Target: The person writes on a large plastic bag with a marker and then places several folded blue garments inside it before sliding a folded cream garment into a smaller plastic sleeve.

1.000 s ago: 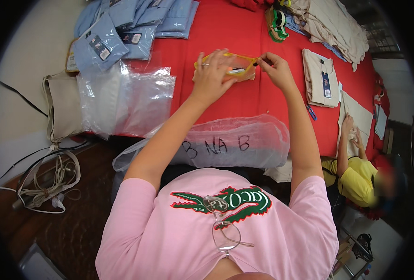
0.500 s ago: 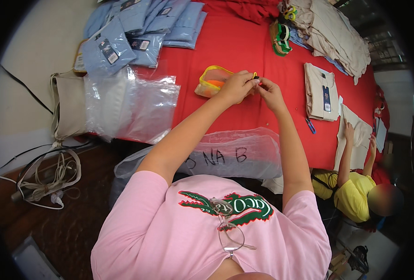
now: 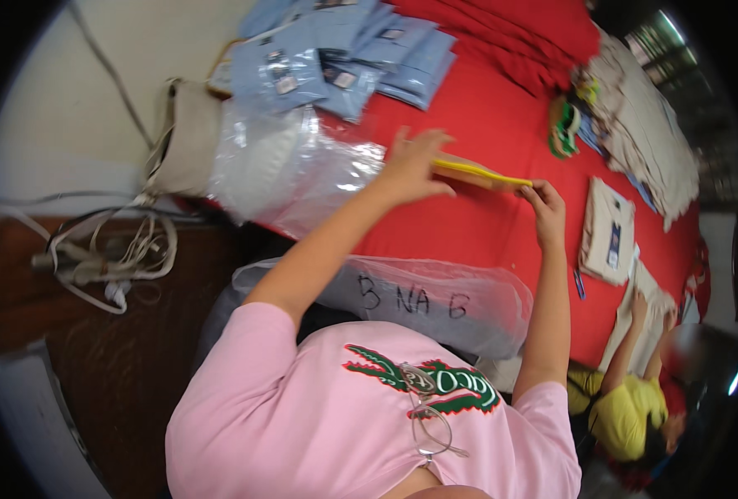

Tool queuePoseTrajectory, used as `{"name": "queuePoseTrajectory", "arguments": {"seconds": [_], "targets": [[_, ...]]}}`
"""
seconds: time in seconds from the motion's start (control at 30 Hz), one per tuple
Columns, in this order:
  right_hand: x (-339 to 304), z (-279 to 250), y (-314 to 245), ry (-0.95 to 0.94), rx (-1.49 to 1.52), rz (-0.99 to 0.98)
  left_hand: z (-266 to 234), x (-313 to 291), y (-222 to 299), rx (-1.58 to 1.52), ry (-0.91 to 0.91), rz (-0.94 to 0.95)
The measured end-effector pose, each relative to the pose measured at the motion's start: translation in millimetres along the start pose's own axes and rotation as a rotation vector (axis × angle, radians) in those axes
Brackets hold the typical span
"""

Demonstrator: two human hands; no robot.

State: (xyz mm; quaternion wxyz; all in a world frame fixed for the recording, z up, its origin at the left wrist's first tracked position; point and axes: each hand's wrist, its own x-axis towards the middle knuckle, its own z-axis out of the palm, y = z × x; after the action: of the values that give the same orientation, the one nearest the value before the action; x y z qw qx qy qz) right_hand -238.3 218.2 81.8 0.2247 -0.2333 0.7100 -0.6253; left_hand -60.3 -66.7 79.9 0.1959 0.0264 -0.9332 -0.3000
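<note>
Over the red cloth lies a small mesh pouch (image 3: 478,174), its yellow zipper edge stretched out in a nearly straight line. At the pouch's right end, the fingertips of my right hand (image 3: 545,209) are pinched on the corner. My left hand (image 3: 412,170) is beside the other end, fingers and thumb spread apart. Whether the left thumb touches the pouch I cannot tell, as the hand is a little blurred. What lies inside the pouch is not visible from this angle.
Blue shirts in clear bags (image 3: 360,50) are piled at the far left, with clear plastic bags (image 3: 277,158) nearer. To the right are a folded beige shirt (image 3: 606,229), a blue cutter (image 3: 580,284) and a green tape dispenser (image 3: 562,129). A person in yellow (image 3: 631,420) handles beige cloth.
My left hand has come off the pouch's zipper end and opened out to the left. The pouch's yellow edge now appears straight. The whole view has shifted and tilted.
</note>
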Motion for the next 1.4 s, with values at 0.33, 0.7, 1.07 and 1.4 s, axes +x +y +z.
{"name": "queuePoseTrajectory", "arguments": {"seconds": [0.33,0.7,1.07,1.4], "targets": [[-46.7,148.1,-84.8,-0.202,-0.052,-0.222,-92.9,-34.0,-8.2,0.096,0.216,-0.195],[-146.2,113.3,-3.3,-0.546,-1.193,-0.098,-381.8,-132.9,-137.8,0.454,1.16,-0.471],[-132.8,48.5,21.8,-0.205,-1.225,-0.137,-364.2,-170.7,-256.4,0.512,0.088,-0.948],[-107.1,-13.8,34.6,0.076,-1.249,-0.089,-380.9,-172.7,-277.8,-0.649,-0.214,-1.362]]}}
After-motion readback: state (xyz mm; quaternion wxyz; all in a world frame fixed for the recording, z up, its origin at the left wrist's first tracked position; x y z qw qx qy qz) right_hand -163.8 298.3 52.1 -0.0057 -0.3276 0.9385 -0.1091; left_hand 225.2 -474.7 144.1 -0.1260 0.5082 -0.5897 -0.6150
